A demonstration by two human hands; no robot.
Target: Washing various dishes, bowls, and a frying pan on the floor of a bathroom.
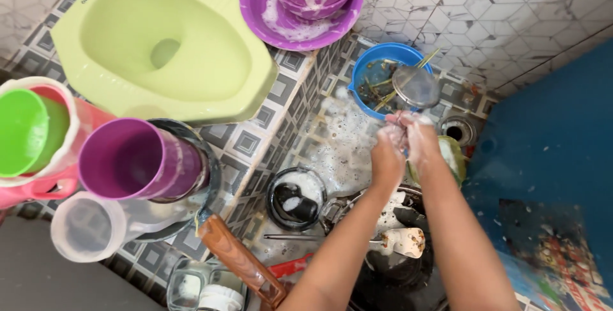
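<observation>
Purple cup (137, 158) sits closest; beyond it my left hand (388, 158) and right hand (421, 140), both soapy, grip the strainer (416, 86) handle over the blue bowl (373, 68)

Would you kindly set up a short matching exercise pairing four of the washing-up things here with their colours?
Things:
1. squat pan
2. wide basin holding soapy bowls
3. round bowl behind the strainer
4. handle of the pan

Colours:
A. blue
B. brown
C. light green
D. purple

Pairs: 1-C, 2-D, 3-A, 4-B
</observation>
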